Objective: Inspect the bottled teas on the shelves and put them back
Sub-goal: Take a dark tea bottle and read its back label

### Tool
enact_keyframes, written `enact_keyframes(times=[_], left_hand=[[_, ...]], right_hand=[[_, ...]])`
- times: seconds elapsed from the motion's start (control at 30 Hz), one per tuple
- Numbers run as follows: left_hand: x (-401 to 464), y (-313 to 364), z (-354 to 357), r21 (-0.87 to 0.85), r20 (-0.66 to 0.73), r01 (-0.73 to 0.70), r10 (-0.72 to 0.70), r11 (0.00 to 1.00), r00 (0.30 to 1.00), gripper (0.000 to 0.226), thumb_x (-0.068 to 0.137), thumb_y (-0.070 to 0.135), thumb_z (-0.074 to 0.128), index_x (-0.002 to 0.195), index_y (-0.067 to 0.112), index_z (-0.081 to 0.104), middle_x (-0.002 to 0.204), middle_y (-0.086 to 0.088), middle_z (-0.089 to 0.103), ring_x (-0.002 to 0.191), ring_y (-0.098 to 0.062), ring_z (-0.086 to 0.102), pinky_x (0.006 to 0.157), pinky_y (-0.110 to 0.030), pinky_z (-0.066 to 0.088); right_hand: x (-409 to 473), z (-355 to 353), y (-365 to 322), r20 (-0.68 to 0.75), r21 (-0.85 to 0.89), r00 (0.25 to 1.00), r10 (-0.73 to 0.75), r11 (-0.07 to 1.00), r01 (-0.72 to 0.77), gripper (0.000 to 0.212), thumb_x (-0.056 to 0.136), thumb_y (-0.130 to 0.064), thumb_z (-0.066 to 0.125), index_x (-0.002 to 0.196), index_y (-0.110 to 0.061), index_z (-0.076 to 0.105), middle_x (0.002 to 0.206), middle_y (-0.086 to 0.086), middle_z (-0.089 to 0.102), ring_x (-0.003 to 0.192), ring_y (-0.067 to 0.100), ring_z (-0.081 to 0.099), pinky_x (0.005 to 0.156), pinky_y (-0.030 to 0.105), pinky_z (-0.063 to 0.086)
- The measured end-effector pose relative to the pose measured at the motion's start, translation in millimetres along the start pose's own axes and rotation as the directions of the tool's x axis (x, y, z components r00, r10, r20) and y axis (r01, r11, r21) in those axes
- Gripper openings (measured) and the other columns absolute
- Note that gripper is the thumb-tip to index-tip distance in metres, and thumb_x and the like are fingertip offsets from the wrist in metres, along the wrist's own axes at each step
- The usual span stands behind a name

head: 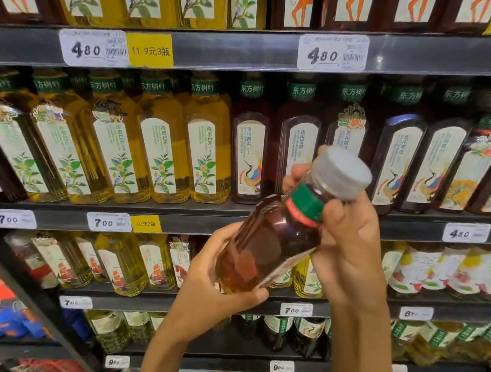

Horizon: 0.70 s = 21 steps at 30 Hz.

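Between the two hands, a dark tea bottle (275,233) is held tilted in front of the shelves, its grey cap (342,173) pointing up and away toward the right, its base down by the left palm. The left hand (215,275) cups the lower body with fingers wrapped under it; the right hand (346,239) grips the neck just below the cap, fingers curled round the green collar band. This looks like the inspection step: the bottle is off the shelf and being turned for a look.

The liquid is reddish-brown and clear, darker toward the neck, amber near the base. Only an edge of the pale label shows along the underside, so the printed face is turned away from the camera. The cap seems seated; I cannot tell whether its seal is intact.

Next, by my reckoning, the bottle needs rotating to bring the label round, then righting and sliding back among the dark-tea row (301,143) just above and behind the hands, where a gap appears behind the cap.
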<state>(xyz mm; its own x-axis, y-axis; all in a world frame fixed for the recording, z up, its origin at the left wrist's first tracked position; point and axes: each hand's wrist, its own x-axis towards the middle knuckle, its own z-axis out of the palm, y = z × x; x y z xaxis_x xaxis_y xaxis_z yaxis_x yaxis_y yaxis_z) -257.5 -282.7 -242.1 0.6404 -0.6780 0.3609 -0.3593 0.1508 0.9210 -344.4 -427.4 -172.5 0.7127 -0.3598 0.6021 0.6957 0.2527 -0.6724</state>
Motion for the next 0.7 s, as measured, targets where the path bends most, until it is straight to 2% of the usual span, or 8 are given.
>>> enact_keyframes(times=[0.13,0.23,0.37,0.47,0.53,0.6,0.7], left_hand=[[-4.6,4.7,-2.3,-0.069,0.104,0.041,-0.033,0.997,0.994,0.063,0.062,0.036,0.083,0.119,0.042,0.059,0.116,0.003,0.068,0.107,-0.020,0.066,0.079,-0.023,0.055],[-6.9,4.2,-0.4,-0.143,0.163,0.096,-0.073,0.985,0.984,0.062,0.062,0.052,0.081,0.119,0.041,0.061,0.116,0.001,0.069,0.103,-0.020,0.068,0.077,-0.023,0.055],[-3.4,8.3,2.2,-0.122,0.155,0.119,-0.099,0.985,0.983,0.056,0.065,0.068,0.070,0.117,0.050,0.058,0.118,0.009,0.067,0.107,-0.013,0.066,0.078,-0.020,0.054],[2.1,10.5,7.0,-0.090,0.098,0.142,-0.133,0.986,0.986,0.036,0.073,0.063,0.059,0.108,0.054,0.061,0.111,0.013,0.069,0.102,-0.008,0.067,0.074,-0.017,0.053],[1.7,9.0,10.9,-0.111,0.052,0.182,-0.178,0.977,0.983,0.033,0.074,0.061,0.051,0.101,0.049,0.066,0.104,0.009,0.072,0.095,-0.010,0.070,0.070,-0.017,0.054],[-1.8,7.6,13.0,-0.222,0.036,0.273,-0.272,0.936,0.962,0.040,0.070,0.067,0.053,0.096,0.043,0.071,0.099,0.004,0.075,0.089,-0.012,0.072,0.069,-0.019,0.055],[-5.8,7.6,11.9,-0.477,0.126,0.411,-0.402,0.777,0.907,0.058,0.061,0.070,0.062,0.098,0.028,0.075,0.099,-0.011,0.074,0.082,-0.025,0.072,0.070,-0.035,0.059]], right_hand=[[3.5,5.1,7.6,-0.153,-0.043,0.988,-0.022,0.999,0.016,0.046,0.078,-0.049,0.070,0.117,-0.028,0.059,0.107,0.003,0.070,0.101,0.021,0.067,0.088,0.036,0.054],[4.1,5.5,12.3,-0.218,-0.016,0.976,0.005,1.000,-0.009,0.055,0.078,-0.054,0.066,0.122,-0.024,0.052,0.097,0.003,0.070,0.087,0.020,0.069,0.073,0.032,0.056],[4.0,5.2,15.7,-0.336,0.031,0.941,0.050,0.999,-0.042,0.049,0.076,-0.048,0.066,0.113,-0.019,0.053,0.086,0.001,0.068,0.074,0.015,0.068,0.064,0.030,0.056],[6.4,6.7,17.3,-0.373,-0.051,0.927,0.043,0.996,-0.066,0.053,0.068,-0.051,0.066,0.111,-0.023,0.053,0.085,-0.003,0.069,0.074,0.012,0.068,0.064,0.027,0.056],[8.0,8.3,16.7,-0.377,-0.098,0.925,0.052,0.991,-0.096,0.059,0.066,-0.055,0.065,0.115,-0.025,0.053,0.088,-0.003,0.071,0.078,0.012,0.069,0.066,0.027,0.057],[8.7,5.5,15.2,-0.355,-0.085,0.931,0.083,0.989,-0.120,0.061,0.070,-0.056,0.062,0.121,-0.022,0.053,0.097,0.002,0.072,0.087,0.018,0.070,0.074,0.032,0.059],[11.3,1.4,12.7,-0.329,-0.051,0.930,0.167,0.980,-0.194,0.066,0.079,-0.055,0.056,0.131,-0.014,0.052,0.120,0.018,0.065,0.113,0.032,0.062,0.098,0.045,0.050]])
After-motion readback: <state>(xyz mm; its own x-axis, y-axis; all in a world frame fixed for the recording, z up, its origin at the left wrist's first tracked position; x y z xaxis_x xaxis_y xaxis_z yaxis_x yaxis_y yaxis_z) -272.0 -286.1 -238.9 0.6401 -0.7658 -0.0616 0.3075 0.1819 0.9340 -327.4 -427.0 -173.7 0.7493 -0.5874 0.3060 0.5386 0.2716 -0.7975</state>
